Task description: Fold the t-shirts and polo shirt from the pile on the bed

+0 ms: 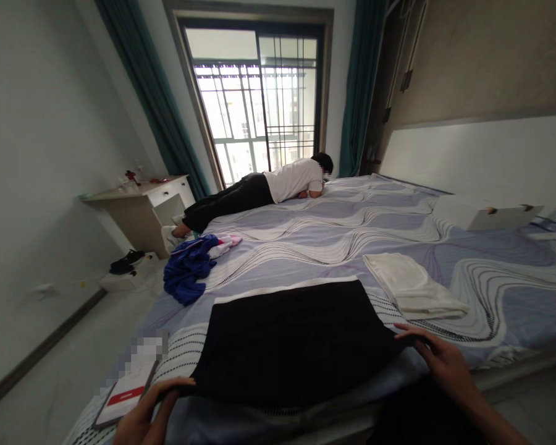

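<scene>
A black garment with a white band along its far edge lies spread flat at the near side of the bed. My left hand pinches its near left corner between thumb and fingers. At the near right corner, my right hand grips the fabric, pulling that edge taut and slightly raised. Whether it is a skirt, shorts or a top I cannot tell. To the right of it rests a folded white garment. A phone or tablet-like device with a red label on its screen lies beside my left hand.
A crumpled blue garment hangs near the left edge of the patterned bed. Another person lies across the far side. A white box stands at the right, and a small desk at the left.
</scene>
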A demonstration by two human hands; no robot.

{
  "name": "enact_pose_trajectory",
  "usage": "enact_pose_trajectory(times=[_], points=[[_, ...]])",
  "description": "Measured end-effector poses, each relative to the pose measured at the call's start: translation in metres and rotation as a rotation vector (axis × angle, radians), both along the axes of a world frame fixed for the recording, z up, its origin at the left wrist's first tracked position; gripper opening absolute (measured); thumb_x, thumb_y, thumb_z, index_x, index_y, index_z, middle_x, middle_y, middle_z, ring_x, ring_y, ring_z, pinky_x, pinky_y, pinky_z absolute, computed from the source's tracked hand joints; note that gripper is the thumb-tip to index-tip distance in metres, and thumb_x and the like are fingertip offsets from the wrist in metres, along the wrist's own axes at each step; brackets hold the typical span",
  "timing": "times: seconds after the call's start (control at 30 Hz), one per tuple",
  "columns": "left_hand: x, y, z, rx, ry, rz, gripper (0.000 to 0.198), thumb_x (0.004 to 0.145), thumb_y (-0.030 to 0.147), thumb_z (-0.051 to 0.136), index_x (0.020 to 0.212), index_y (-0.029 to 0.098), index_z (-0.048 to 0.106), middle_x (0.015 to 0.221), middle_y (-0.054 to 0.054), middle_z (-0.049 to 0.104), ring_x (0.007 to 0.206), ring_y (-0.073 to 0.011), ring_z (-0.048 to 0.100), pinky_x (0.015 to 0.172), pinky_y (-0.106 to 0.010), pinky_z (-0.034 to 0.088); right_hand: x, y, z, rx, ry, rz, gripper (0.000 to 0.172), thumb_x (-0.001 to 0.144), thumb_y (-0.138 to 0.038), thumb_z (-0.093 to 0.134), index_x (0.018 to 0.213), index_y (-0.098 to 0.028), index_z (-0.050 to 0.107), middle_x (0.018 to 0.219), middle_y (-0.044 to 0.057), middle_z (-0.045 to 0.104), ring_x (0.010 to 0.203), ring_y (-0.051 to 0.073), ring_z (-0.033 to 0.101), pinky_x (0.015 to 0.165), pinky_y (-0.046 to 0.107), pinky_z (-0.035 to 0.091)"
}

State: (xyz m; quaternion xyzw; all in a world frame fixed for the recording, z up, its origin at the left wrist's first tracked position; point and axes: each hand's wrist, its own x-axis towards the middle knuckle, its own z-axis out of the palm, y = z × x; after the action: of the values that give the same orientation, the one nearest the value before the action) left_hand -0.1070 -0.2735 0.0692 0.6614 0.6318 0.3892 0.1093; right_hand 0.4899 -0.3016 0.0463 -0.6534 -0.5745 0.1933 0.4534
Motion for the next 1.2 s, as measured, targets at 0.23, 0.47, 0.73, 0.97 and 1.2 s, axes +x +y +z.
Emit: enact_pose_trajectory(times=[0.23, 0.47, 0.73, 0.97, 1.2], points=[[0.063, 0.138, 0.009, -0.02, 0.043, 0.351, 0.037, 0.09, 0.044, 0.035, 0.099, 0.022, 0.063, 0.089, -0.011, 0.072, 0.086, -0.0308, 0.067, 0.08, -0.041, 0.05, -0.031, 0.146, -0.003, 0.022, -0.173, -0.34, 0.045, 0.089, -0.057, 0.036, 0.083, -0.021, 0.064, 0.079, 0.011, 0.07, 0.08, 0.028, 0.064, 0.078, 0.038, 0.049], [0.051, 0.183, -0.036, -0.087, -0.1, 0.221, 0.027, 0.082, 0.043, 0.047, 0.08, 0.024, 0.066, 0.083, -0.008, 0.073, 0.084, -0.0287, 0.068, 0.079, -0.038, 0.052, -0.015, 0.198, -0.043, -0.11, -0.113, -0.172, 0.035, 0.083, -0.049, 0.047, 0.075, -0.021, 0.068, 0.079, 0.006, 0.073, 0.081, 0.027, 0.067, 0.078, 0.037, 0.05], [0.031, 0.207, -0.047, -0.087, -0.248, 0.176, 0.053, 0.076, 0.063, 0.049, 0.09, 0.017, 0.07, 0.09, -0.007, 0.076, 0.087, -0.0252, 0.069, 0.082, -0.034, 0.055, -0.004, 0.21, -0.045, -0.131, 0.04, -0.22, 0.042, 0.078, -0.053, 0.053, 0.08, -0.016, 0.073, 0.078, 0.008, 0.074, 0.082, 0.028, 0.068, 0.076, 0.036, 0.051], [0.035, 0.227, -0.052, -0.098, -0.24, 0.226, 0.047, 0.078, 0.054, 0.05, 0.097, 0.016, 0.07, 0.101, -0.008, 0.076, 0.097, -0.0242, 0.069, 0.089, -0.032, 0.052, -0.005, 0.227, -0.043, -0.217, -0.015, -0.247, 0.043, 0.082, -0.048, 0.052, 0.093, -0.013, 0.075, 0.091, 0.01, 0.076, 0.093, 0.027, 0.07, 0.082, 0.033, 0.051], [0.082, 0.222, -0.016, -0.047, 0.101, 0.29, 0.042, 0.082, 0.036, 0.055, 0.115, 0.014, 0.068, 0.114, -0.018, 0.069, 0.113, -0.0348, 0.06, 0.103, -0.051, 0.043, -0.069, 0.221, -0.003, -0.108, -0.436, -0.372, 0.051, 0.088, -0.03, 0.049, 0.133, -0.009, 0.059, 0.132, 0.02, 0.061, 0.125, 0.033, 0.053, 0.108, 0.047, 0.034]])
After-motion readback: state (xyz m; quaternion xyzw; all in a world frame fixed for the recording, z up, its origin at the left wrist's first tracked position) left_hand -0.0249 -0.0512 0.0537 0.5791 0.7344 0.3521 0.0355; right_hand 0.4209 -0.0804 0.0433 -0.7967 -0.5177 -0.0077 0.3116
